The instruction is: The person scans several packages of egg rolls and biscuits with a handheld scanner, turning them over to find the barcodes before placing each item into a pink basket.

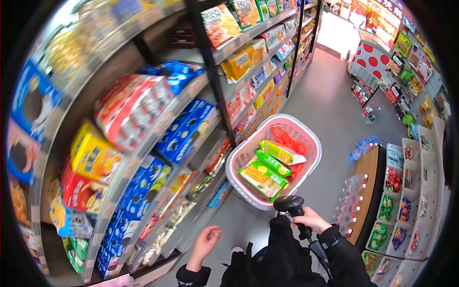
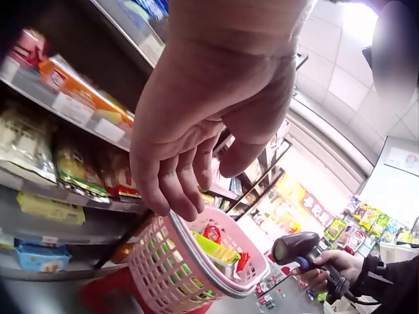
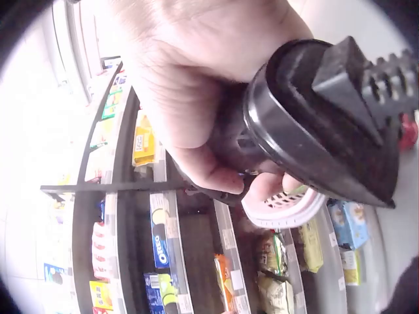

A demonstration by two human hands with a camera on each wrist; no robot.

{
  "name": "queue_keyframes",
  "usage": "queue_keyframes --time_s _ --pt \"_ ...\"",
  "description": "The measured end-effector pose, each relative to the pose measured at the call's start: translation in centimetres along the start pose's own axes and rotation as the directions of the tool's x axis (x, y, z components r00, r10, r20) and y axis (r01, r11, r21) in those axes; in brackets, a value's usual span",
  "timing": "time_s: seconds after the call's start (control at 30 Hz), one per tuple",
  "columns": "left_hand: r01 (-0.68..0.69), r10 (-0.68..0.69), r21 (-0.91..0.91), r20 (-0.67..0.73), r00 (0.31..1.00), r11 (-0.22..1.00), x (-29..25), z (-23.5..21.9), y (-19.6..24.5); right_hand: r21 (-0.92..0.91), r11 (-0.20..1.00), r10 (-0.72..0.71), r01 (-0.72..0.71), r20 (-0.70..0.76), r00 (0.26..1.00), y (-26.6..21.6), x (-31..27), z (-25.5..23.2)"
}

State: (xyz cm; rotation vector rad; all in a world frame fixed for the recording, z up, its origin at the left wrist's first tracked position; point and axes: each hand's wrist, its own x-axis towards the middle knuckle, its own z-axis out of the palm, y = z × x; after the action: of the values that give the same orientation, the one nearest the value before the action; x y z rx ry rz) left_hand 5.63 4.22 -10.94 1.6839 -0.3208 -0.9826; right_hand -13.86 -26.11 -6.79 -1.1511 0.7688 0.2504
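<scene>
My right hand [image 1: 313, 221] grips the handle of a black barcode scanner [image 1: 289, 204], fingers wrapped round it. The scanner's handle end and ribbed cable sleeve [image 3: 391, 82] fill much of the right wrist view. Ahead of the scanner is a pink plastic basket [image 1: 313, 143] with a perforated wall. Inside lie a large green biscuit pack [image 1: 262, 178], two smaller green packs and a crumpled red plastic bag [image 1: 289, 141]. My left hand [image 1: 206, 244] hangs between shelf and body, fingers loosely bent and holding nothing. In the left wrist view that hand [image 2: 209, 124] overlaps the basket's rim.
Tall shelves of snacks line the left, with blue Oreo boxes [image 1: 184, 131] and a yellow box [image 1: 93, 153]. On the right are water bottles [image 1: 353, 201] beside a wooden-topped unit [image 1: 367, 177], and white bins [image 1: 394, 155] of sweets. A polka-dot case [image 1: 370, 60] stands far ahead.
</scene>
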Motion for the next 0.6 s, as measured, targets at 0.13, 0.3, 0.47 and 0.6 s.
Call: queue_keyframes --time_s 0.13,0.3,0.47,0.6 --pt "0.021 -0.019 -0.032 0.064 0.998 0.999 6.9 7.2 3.1 -0.012 0.999 0.040 -0.040 0.031 0.999 -2.6 2.8 -8.3" --pt "0.000 -0.005 0.046 0.111 0.994 0.999 16.8 14.8 7.0 -0.001 0.995 0.103 -0.103 -0.007 0.995 -6.8 5.9 -16.1" --pt "-0.046 0.045 0.022 0.030 0.999 0.999 27.7 19.8 4.5 0.122 0.992 0.028 -0.025 -0.026 0.999 -8.8 8.9 -20.7" --pt "0.186 -0.190 -0.040 -0.201 0.961 0.982 32.5 23.8 2.2 0.140 0.989 0.048 -0.042 -0.038 0.998 -9.3 10.3 -22.7"
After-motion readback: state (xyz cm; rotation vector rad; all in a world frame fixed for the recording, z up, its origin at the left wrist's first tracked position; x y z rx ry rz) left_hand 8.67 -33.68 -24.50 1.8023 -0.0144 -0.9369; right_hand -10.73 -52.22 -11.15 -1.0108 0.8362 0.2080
